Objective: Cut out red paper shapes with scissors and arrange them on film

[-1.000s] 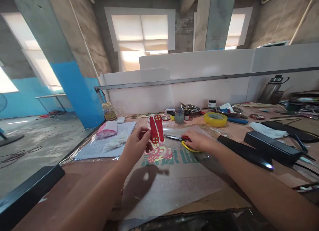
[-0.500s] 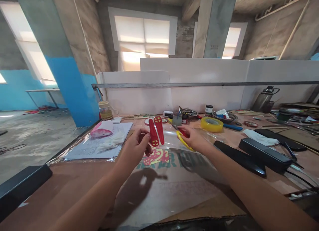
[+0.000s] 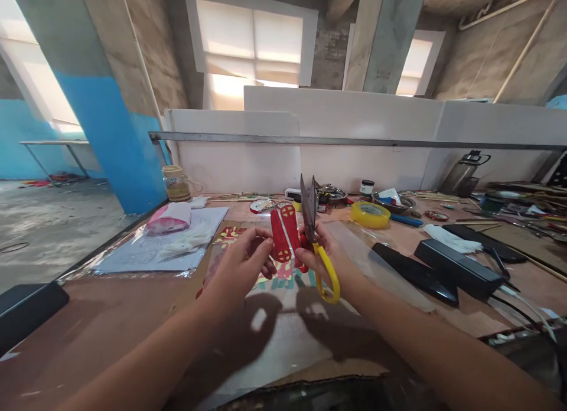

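Above the brown desk (image 3: 128,322), the right hand (image 3: 332,251) and left hand (image 3: 245,257) nearly meet. The right fingers grip metal scissors (image 3: 309,225) with yellow-and-red handles, blades upright, parted; the left fingers pinch a flat red piece with yellow-patterned rounded ends (image 3: 278,237), just beside the scissors.

Two hands (image 3: 247,253) (image 3: 335,251); one scissors (image 3: 310,225); one tape roll (image 3: 368,221)
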A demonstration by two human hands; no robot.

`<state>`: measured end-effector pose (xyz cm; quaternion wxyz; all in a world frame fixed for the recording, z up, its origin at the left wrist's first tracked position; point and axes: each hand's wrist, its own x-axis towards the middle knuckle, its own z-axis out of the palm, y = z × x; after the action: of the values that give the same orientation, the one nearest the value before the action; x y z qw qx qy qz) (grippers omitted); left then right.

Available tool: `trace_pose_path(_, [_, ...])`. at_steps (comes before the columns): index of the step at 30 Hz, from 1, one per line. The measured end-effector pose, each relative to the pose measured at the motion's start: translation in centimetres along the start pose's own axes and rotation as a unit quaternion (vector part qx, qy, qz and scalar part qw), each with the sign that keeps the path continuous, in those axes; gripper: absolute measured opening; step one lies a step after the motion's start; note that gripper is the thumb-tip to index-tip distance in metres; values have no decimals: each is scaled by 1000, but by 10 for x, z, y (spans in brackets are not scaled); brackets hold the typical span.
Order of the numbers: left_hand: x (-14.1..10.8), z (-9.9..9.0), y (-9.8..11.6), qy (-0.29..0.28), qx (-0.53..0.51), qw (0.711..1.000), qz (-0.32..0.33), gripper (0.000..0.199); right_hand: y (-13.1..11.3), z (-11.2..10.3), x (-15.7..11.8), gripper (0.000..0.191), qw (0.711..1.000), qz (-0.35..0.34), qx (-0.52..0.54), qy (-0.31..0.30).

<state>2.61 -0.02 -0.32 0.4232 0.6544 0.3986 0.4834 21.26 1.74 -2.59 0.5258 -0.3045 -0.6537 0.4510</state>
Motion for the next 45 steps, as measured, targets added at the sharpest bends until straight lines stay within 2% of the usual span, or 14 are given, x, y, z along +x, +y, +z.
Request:
trace_pose_path(3, [-1, -2, 5, -32, 12, 999, 25, 31, -3, -3, 0, 45, 1000, -3, -1, -8])
trace_pose_path(8, [1, -2, 4, -104, 99, 989, 39, 26, -9, 2, -5, 47, 999, -17, -23, -38])
trace_pose_path(10, [2, -5, 4, -81, 100, 991, 46, 26, -9, 3, -8, 51, 998, -24, -31, -55])
trace_pose_path(16, [2, -19, 17, 91, 61, 989, 101, 23, -3, 1, -14, 61, 995, 1, -50, -92])
trace_pose_path(20, [1, -23, 16, 136, 51, 982, 118, 23, -2, 6, -19, 62, 993, 21, -42, -111])
trace_pose_path(27, [1, -20, 11, 120, 32, 983, 135, 27, -3, 12, -24, 60, 992, 10, -29, -122])
trace_pose_path(32, [1, -19, 6, 90, 31, 985, 144, 27, -8, 14, -24, 62, 992, 10, -59, -114])
trace_pose_path(37, [0, -19, 3, 86, 67, 986, 123, 29, -6, 13, -24, 59, 992, 7, -73, -104])
trace_pose_path(45, [0, -16, 5, 85, 36, 989, 117, 30, -1, 14, -23, 59, 994, 9, -61, -88])
